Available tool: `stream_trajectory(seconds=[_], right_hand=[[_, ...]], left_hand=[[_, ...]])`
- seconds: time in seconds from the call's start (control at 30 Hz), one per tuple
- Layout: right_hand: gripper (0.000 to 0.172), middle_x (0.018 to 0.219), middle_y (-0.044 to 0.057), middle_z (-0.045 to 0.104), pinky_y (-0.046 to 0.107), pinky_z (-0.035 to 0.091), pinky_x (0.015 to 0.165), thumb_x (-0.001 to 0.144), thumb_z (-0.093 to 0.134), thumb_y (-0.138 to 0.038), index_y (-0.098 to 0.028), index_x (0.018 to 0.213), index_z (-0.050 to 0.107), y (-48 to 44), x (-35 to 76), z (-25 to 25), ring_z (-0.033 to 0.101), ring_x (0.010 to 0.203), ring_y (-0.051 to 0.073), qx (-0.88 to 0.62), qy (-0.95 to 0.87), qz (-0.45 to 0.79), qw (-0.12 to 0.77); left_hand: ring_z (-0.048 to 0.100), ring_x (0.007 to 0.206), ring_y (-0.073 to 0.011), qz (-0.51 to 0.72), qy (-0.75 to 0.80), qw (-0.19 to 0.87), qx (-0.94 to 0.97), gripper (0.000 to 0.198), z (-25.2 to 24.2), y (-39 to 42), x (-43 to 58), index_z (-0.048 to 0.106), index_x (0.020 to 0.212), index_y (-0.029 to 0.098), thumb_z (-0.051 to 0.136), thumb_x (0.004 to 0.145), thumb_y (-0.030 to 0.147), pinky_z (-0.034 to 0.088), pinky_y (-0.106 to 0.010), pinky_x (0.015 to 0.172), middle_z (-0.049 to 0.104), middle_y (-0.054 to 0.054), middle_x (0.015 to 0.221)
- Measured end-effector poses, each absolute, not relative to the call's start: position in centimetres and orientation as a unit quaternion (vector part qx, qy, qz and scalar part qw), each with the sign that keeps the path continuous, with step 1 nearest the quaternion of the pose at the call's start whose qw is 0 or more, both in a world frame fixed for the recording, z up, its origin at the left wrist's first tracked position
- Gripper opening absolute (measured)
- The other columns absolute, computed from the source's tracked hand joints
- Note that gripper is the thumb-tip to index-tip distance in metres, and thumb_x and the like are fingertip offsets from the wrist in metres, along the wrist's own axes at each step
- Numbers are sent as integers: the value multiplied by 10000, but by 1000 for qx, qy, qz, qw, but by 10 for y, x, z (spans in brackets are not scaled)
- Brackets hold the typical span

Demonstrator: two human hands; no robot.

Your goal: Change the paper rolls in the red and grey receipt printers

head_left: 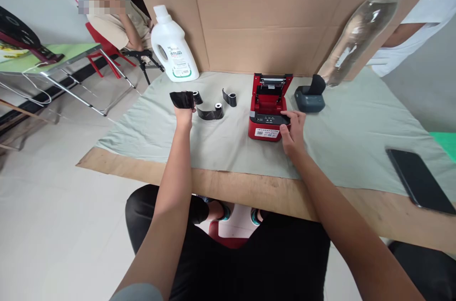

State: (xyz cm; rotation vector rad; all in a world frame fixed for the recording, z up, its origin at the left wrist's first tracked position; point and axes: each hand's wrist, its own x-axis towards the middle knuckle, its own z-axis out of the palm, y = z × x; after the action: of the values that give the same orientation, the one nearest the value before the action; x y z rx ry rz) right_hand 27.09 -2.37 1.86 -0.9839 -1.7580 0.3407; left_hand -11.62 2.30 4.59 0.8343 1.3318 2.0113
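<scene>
A small red printer (pixel 265 127) stands on the cloth with its lid tilted up and its paper bay exposed. My right hand (pixel 294 134) grips the printer's front right corner, fingers on the upper edge and thumb at the front. My left hand (pixel 184 113) is closed around a black paper roll (pixel 182 99), its loose end spread out to the left; the hand covers part of it. Just beyond that hand lies another black roll (pixel 197 97). Two more rolls, one with a long curled tail (pixel 210 114) and one standing (pixel 232 99), sit between my hands.
A dark grey device (pixel 309 99) with a black strip sticking up stands right of the printer. Behind are a white jug (pixel 174 49), a cardboard panel (pixel 263 49) and a leaning water bottle (pixel 359 30). A phone (pixel 420 180) lies near the right front edge. Two people are nearby.
</scene>
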Motion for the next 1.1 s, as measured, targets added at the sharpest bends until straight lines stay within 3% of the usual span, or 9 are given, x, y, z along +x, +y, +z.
stream_trajectory(seconds=[0.13, 0.2, 0.3, 0.37, 0.5, 0.7, 0.9, 1.03, 1.1], right_hand=[[456, 1302, 138, 433, 574, 447, 1127, 1017, 460, -537, -234, 1339, 570, -25, 271, 21, 487, 1307, 331, -415, -734, 139, 519], [459, 1300, 138, 435, 573, 445, 1132, 1020, 452, -547, -237, 1338, 569, -25, 270, 21, 486, 1310, 326, -423, -733, 135, 516], [474, 1295, 138, 440, 576, 455, 1122, 1023, 444, -562, -235, 1340, 571, -24, 270, 22, 502, 1290, 323, -426, -731, 138, 515], [479, 1282, 136, 446, 581, 455, 1120, 1021, 447, -570, -231, 1332, 582, -24, 270, 21, 509, 1276, 324, -423, -730, 135, 520], [477, 1264, 129, 456, 588, 450, 1123, 1017, 456, -574, -239, 1326, 595, -22, 271, 19, 506, 1270, 328, -418, -731, 122, 525], [460, 1250, 123, 461, 589, 448, 1123, 1018, 460, -546, -236, 1328, 600, -20, 272, 18, 508, 1267, 327, -416, -732, 121, 526], [447, 1248, 119, 463, 600, 465, 1090, 1012, 464, -544, -256, 1329, 590, -19, 272, 18, 512, 1254, 336, -420, -735, 123, 518], [432, 1257, 122, 466, 615, 463, 1087, 1014, 465, -535, -267, 1328, 591, -20, 272, 19, 511, 1261, 344, -423, -731, 129, 519], [432, 1257, 121, 466, 614, 465, 1086, 1013, 465, -538, -269, 1326, 591, -21, 271, 19, 507, 1262, 342, -424, -730, 133, 520]], left_hand=[[609, 666, -128, 791, 457, 317, 255, 115, 41, 27, -126, 603, 1026, 213, 569, 945, 287, 504, -234, 564, 620, -32, 848], [666, 775, -140, 814, 422, 315, 245, 148, 39, 28, -130, 599, 1054, 210, 617, 913, 254, 600, -280, 712, 649, -36, 923], [694, 882, -135, 827, 397, 297, 263, 229, 39, 29, -136, 617, 994, 196, 767, 823, 222, 618, -305, 882, 673, -29, 956], [695, 904, -132, 837, 392, 279, 259, 245, 39, 30, -140, 635, 944, 183, 820, 802, 259, 602, -264, 871, 684, -36, 949], [677, 872, -121, 854, 398, 257, 216, 268, 37, 29, -147, 651, 958, 192, 836, 811, 318, 534, -192, 693, 685, -37, 980], [592, 723, -73, 832, 434, 283, 199, 312, 33, 28, -149, 591, 949, 214, 830, 845, 386, 442, -178, 582, 630, -2, 933], [598, 745, -116, 804, 472, 329, 151, 315, 32, 30, -149, 562, 990, 230, 588, 974, 544, 470, -225, 643, 630, -29, 927], [662, 895, -137, 799, 482, 318, 168, 110, 33, 33, -150, 524, 970, 237, 575, 951, 333, 541, -241, 799, 648, -23, 955], [667, 940, -122, 794, 495, 281, 213, 213, 31, 33, -148, 492, 971, 243, 678, 868, 239, 541, -223, 865, 648, -2, 968]])
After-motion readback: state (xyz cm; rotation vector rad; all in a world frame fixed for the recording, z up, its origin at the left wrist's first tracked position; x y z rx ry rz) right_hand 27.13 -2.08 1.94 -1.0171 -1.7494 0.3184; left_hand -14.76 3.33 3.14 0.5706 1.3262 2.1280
